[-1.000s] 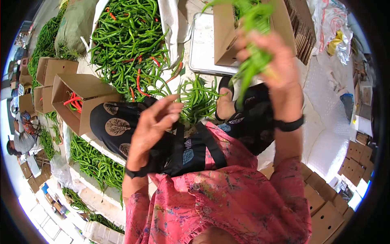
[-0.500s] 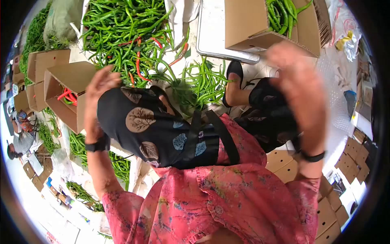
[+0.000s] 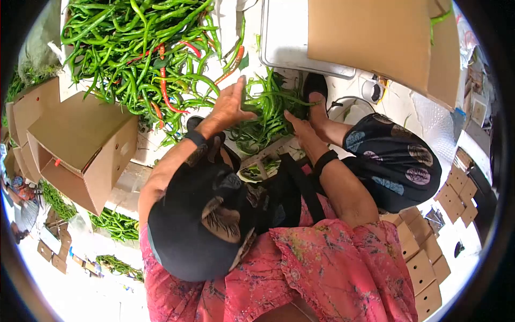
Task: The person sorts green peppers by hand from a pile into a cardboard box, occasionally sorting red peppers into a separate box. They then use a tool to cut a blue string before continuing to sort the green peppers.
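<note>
Between my feet lies a small heap of green chili peppers (image 3: pixel 265 110). My left hand (image 3: pixel 232 107) is at the heap's left side, thumb apart from the fingers, nothing held. At the right side of the heap is my right hand (image 3: pixel 301 129), its fingers against the peppers and partly hidden by them. A larger pile of green peppers (image 3: pixel 134 48) with a few red ones spreads at the upper left. One long red pepper (image 3: pixel 163 80) lies in that pile.
An open cardboard box (image 3: pixel 80 145) stands on the left. Another cardboard box (image 3: pixel 375 43) sits on a metal tray (image 3: pixel 289 59) at the upper right. A tape roll (image 3: pixel 371 90) lies below that box. Flattened cartons (image 3: pixel 421 268) are at the lower right.
Both hands have come down and inward from beside the knees to the small pepper heap. The view has shifted closer to the peppers, and the right box shows larger.
</note>
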The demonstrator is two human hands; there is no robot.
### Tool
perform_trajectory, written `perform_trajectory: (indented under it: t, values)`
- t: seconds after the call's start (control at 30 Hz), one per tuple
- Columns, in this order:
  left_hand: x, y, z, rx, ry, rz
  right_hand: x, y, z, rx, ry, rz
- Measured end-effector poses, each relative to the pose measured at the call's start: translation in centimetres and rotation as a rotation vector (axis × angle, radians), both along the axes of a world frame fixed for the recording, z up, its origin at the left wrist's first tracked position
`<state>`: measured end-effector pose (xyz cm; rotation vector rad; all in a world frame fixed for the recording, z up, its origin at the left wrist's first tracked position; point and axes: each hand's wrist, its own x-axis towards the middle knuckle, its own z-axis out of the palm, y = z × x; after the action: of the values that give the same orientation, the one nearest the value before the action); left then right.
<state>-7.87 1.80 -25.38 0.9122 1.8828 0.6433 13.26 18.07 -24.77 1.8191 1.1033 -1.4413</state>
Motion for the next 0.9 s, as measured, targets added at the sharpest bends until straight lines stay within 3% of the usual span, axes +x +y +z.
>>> perform_trajectory:
  t: [0.03, 0.17, 0.23, 0.27, 0.33, 0.37, 0.47, 0.53, 0.57, 0.63, 0.9]
  values:
    - [1.1, -0.2, -0.9, 0.082, 0.154, 0.001, -0.2, -0.3, 0.2, 0.061, 0.072, -0.043]
    - [3.7, 0.3, -1.5, 0.193, 0.244, 0.099, 0.4, -0.1, -1.5, -0.045, 0.265, 0.014]
    - [3.9, 0.6, -1.4, 0.131, 0.218, 0.121, -0.7, -1.8, -2.2, 0.23, 0.014, 0.156]
    - [4.1, 0.7, -1.2, 0.076, 0.187, 0.129, 0.4, -1.9, -3.0, 0.228, 0.007, 0.156]
    - [4.3, 0.5, -1.7, 0.072, 0.149, 0.133, 1.8, -1.4, -5.0, 0.214, 0.258, 0.016]
    - [4.7, 0.3, -2.0, 0.087, 0.137, 0.152, 2.0, -1.4, -5.4, 0.211, 0.254, 0.023]
    - [5.7, 0.6, -2.6, 0.095, 0.119, 0.167, 1.1, -0.9, -5.1, 0.143, 0.21, -0.126]
    - [6.1, 0.9, -2.7, 0.085, 0.116, 0.168, 0.5, -0.7, -4.7, -0.067, 0.228, -0.366]
    - [6.2, 1.1, -2.8, 0.065, 0.087, 0.161, 0.2, -0.8, -4.4, -0.069, 0.228, -0.36]
    - [6.5, 1.3, -3.0, 0.043, 0.052, 0.154, -2.0, -1.5, -1.7, -0.118, 0.466, -0.403]
    - [7.2, 1.4, -2.8, -0.014, -0.127, 0.128, -4.3, -2.6, -1.3, -0.333, 0.469, -0.522]
